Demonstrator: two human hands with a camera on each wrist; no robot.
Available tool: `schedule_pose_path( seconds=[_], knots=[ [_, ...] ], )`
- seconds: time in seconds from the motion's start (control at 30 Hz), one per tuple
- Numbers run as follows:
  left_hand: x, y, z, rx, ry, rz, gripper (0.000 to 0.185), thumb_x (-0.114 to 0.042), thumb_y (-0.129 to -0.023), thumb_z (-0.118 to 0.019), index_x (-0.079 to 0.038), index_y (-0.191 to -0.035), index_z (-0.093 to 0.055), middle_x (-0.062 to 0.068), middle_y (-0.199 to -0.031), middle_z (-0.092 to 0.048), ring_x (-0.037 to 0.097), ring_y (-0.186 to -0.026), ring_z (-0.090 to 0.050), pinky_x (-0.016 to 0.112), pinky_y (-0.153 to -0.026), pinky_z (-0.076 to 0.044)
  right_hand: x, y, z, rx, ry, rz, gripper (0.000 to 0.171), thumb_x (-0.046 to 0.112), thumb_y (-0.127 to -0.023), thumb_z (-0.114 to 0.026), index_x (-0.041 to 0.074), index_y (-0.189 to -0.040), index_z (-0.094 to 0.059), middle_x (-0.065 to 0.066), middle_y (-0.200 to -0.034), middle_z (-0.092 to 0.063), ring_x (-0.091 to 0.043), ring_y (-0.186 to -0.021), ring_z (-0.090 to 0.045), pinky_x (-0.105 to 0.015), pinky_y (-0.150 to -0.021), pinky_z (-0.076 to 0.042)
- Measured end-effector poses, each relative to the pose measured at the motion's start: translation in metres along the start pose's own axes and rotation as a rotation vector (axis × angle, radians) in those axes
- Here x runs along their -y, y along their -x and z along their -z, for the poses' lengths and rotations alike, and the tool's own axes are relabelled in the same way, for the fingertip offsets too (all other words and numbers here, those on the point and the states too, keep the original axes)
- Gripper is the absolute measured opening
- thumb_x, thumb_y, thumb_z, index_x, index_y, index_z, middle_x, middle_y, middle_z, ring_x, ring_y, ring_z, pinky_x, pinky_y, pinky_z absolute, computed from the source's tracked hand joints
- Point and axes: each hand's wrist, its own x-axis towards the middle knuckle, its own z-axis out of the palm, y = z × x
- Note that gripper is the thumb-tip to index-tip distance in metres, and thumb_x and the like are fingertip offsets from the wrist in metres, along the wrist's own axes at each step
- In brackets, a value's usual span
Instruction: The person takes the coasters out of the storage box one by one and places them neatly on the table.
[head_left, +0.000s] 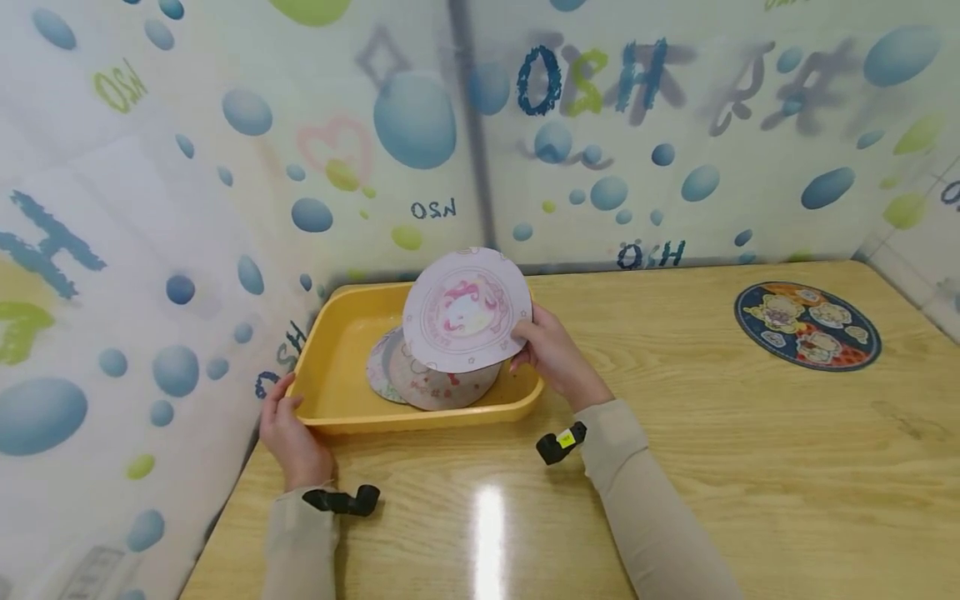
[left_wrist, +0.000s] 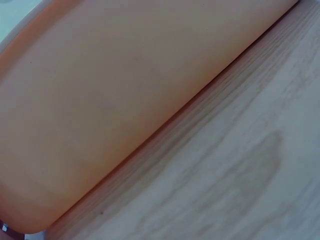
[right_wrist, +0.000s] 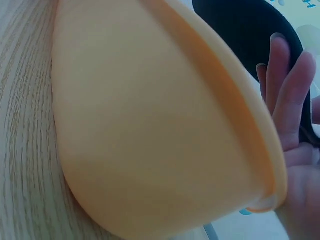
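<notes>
My right hand [head_left: 553, 350] pinches a round mat [head_left: 467, 312] by its right edge, with the thumb on top. Its white face carries a pink-maned unicorn; the black underside [right_wrist: 235, 30] shows in the right wrist view, fingers against it. The mat is tilted above a yellow plastic tray [head_left: 326, 367]. Inside the tray lie a greyish round mat [head_left: 442, 392] with red marks and, partly under it, another patterned mat [head_left: 378, 379]; the held one covers part of them. My left hand [head_left: 296, 437] grips the tray's near left corner, thumb at the rim.
A dark blue round mat [head_left: 807, 326] with food pictures lies on the wooden table [head_left: 675, 417] at the right. A patterned wall covering [head_left: 570, 192] stands right behind the tray and continues close along the left side.
</notes>
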Motion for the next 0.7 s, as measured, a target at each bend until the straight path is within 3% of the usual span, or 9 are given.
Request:
schedule_pose_path(
  seconds=[0.27,0.47,0.7],
  knots=[
    [-0.002,0.0,0.001,-0.004,0.002,0.013,0.034,-0.006,-0.087,-0.039,-0.011,-0.114,-0.059,0.0,-0.131,-0.041,0.015,-0.116,-0.038,0.029,-0.099,-0.033,0.0,0.0,0.005,-0.008,0.004,0.019,0.037,-0.002,-0.085,-0.033,0.001,-0.122,-0.042,-0.013,-0.089,-0.053,-0.017,-0.056,-0.053,-0.028,-0.048,-0.051],
    [-0.003,0.001,0.001,0.0,0.002,0.019,0.034,-0.006,-0.088,-0.039,-0.01,-0.115,-0.058,-0.001,-0.131,-0.04,0.015,-0.117,-0.037,0.028,-0.099,-0.033,0.002,0.002,0.011,-0.066,-0.015,0.02,0.036,-0.001,-0.085,-0.033,0.001,-0.119,-0.042,-0.01,-0.085,-0.053,-0.015,-0.053,-0.051,-0.024,-0.046,-0.049],
    [-0.002,0.002,-0.002,0.003,0.017,0.017,0.035,-0.005,-0.087,-0.038,-0.009,-0.115,-0.058,0.0,-0.133,-0.039,0.014,-0.118,-0.035,0.029,-0.1,-0.032,0.006,0.003,0.022,-0.123,0.034,0.032,0.035,0.001,-0.085,-0.033,0.002,-0.119,-0.044,-0.009,-0.086,-0.054,-0.015,-0.057,-0.051,-0.021,-0.046,-0.046]
  ],
)
